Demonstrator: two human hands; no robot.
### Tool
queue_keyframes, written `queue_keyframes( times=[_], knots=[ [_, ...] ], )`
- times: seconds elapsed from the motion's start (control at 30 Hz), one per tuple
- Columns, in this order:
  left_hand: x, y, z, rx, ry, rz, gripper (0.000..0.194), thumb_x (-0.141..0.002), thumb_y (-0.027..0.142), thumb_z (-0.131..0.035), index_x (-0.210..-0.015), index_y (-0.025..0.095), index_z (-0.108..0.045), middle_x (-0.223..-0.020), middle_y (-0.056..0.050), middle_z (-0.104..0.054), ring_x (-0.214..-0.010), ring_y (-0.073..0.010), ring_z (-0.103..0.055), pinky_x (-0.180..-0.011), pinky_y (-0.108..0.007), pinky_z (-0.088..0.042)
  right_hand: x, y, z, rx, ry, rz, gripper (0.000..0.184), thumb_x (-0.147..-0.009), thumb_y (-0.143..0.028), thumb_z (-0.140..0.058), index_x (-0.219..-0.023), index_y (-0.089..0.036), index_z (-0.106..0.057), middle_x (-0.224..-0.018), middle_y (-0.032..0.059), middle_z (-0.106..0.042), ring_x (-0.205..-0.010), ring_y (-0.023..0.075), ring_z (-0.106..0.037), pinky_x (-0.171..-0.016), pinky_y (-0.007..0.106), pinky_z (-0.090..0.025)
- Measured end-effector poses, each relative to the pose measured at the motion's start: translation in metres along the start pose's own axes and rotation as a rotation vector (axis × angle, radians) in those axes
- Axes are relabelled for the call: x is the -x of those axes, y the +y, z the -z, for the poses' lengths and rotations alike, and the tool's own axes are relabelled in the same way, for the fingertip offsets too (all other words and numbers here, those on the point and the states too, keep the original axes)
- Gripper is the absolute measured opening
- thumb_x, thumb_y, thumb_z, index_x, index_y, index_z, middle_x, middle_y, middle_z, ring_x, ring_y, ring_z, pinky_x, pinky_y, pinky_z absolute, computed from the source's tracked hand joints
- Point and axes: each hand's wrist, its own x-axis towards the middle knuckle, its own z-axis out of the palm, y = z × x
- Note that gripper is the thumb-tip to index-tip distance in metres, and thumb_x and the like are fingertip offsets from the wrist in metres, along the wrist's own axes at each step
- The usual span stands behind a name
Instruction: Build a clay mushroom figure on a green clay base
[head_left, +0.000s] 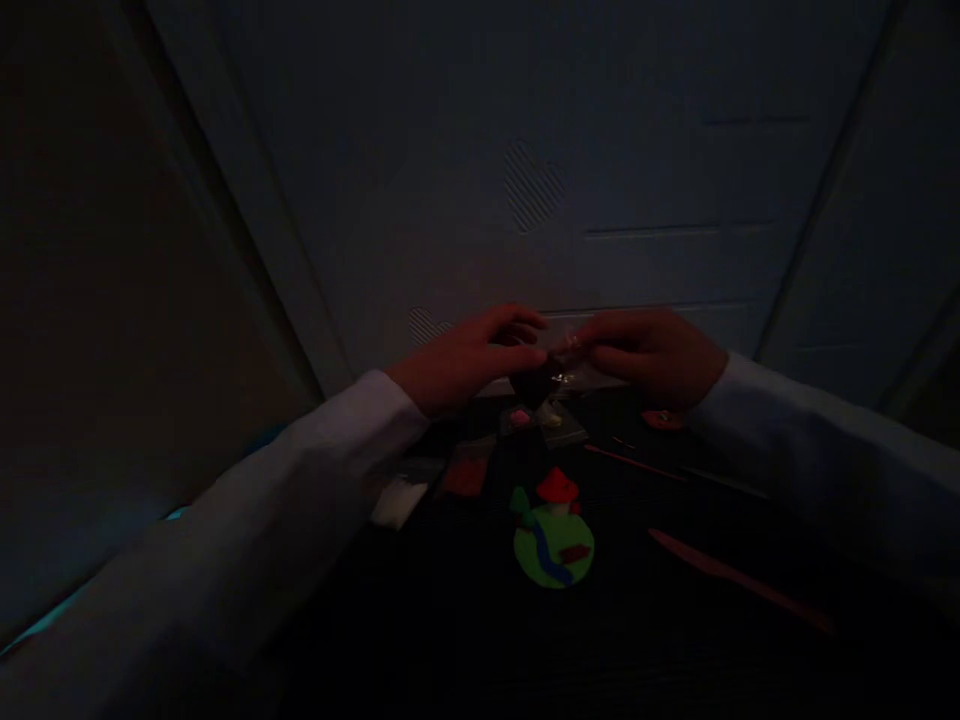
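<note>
Above the far part of the dark table, my left hand [480,350] and my right hand [652,350] hold a small clear plastic bag [564,372] between them. Something dark shows in the bag, too dim to name. My left thumb and curled fingers grip its left side, while my right fingertips pinch the opposite edge. Nearer to me lies a modelled clay scene: a round green base [529,555] with a blue winding strip, a red-capped mushroom shape [557,487] and a green tree-like piece [521,505].
Left of the clay scene lie a bag of white material [399,502] and a bag of reddish material [463,476]. Small bags with pink [520,418] and pale [556,420] contents lie behind. A pink modelling knife [739,578] and a thin pink stick [634,461] rest at right.
</note>
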Motion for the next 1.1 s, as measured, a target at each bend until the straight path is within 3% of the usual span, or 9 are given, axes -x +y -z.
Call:
queue_keyframes(
  times=[0.1, 0.23, 0.37, 0.57, 0.93, 1.1],
  knots=[
    [0.001, -0.009, 0.005, 0.114, -0.156, 0.068, 0.042, -0.073, 0.03, -0.054, -0.113, 0.019, -0.049, -0.098, -0.006, -0.061, -0.084, -0.0151, -0.059, -0.069, -0.028, -0.046, -0.001, 0.003, 0.001, -0.114, 0.0, -0.029, 0.021, -0.078, -0.024, -0.048, -0.089, -0.016, -0.064, -0.088, 0.0009, -0.063, -0.082, 0.0099, -0.058, -0.074, 0.021, -0.045],
    [0.003, -0.011, 0.008, 0.18, -0.281, 0.137, 0.023, -0.071, 0.026, -0.058, -0.091, 0.015, -0.063, -0.082, -0.003, -0.066, -0.069, -0.0123, -0.061, -0.063, -0.026, -0.047, 0.0, 0.003, -0.002, -0.197, -0.057, -0.065, 0.024, -0.074, -0.033, -0.057, -0.09, -0.017, -0.065, -0.091, 0.0013, -0.062, -0.082, 0.01, -0.059, -0.071, 0.019, -0.047],
    [0.006, -0.004, 0.006, 0.208, -0.272, 0.151, 0.014, -0.07, 0.024, -0.059, -0.08, 0.016, -0.065, -0.074, 0.0, -0.065, -0.066, -0.0098, -0.06, -0.066, -0.024, -0.046, 0.001, -0.002, -0.003, -0.232, -0.069, -0.102, 0.025, -0.069, -0.035, -0.063, -0.086, -0.017, -0.066, -0.09, 0.0016, -0.062, -0.081, 0.0105, -0.059, -0.072, 0.021, -0.047],
    [0.01, 0.004, 0.0, 0.281, -0.282, 0.161, 0.02, -0.07, 0.023, -0.058, -0.089, 0.016, -0.061, -0.081, -0.003, -0.065, -0.071, -0.0114, -0.062, -0.07, -0.026, -0.048, 0.002, -0.012, 0.003, -0.184, -0.019, -0.142, 0.026, -0.071, -0.035, -0.061, -0.089, -0.017, -0.064, -0.09, 0.002, -0.062, -0.08, 0.011, -0.058, -0.07, 0.023, -0.046],
    [0.01, 0.009, 0.0, 0.264, -0.276, 0.162, 0.012, -0.072, 0.023, -0.057, -0.08, 0.015, -0.062, -0.074, -0.001, -0.065, -0.066, -0.0089, -0.061, -0.063, -0.02, -0.044, 0.002, -0.005, 0.005, 0.052, -0.033, 0.016, 0.022, -0.073, -0.035, -0.059, -0.082, -0.015, -0.062, -0.076, 0.0003, -0.059, -0.07, 0.0091, -0.051, -0.065, 0.023, -0.038],
    [0.009, 0.011, -0.003, 0.29, -0.276, 0.178, 0.013, -0.073, 0.024, -0.056, -0.08, 0.015, -0.061, -0.073, -0.001, -0.064, -0.068, -0.0112, -0.062, -0.064, -0.023, -0.045, 0.004, -0.011, 0.004, 0.112, -0.012, 0.048, 0.019, -0.073, -0.034, -0.057, -0.081, -0.017, -0.061, -0.078, 0.0013, -0.059, -0.072, 0.0104, -0.051, -0.067, 0.023, -0.038]
  ],
)
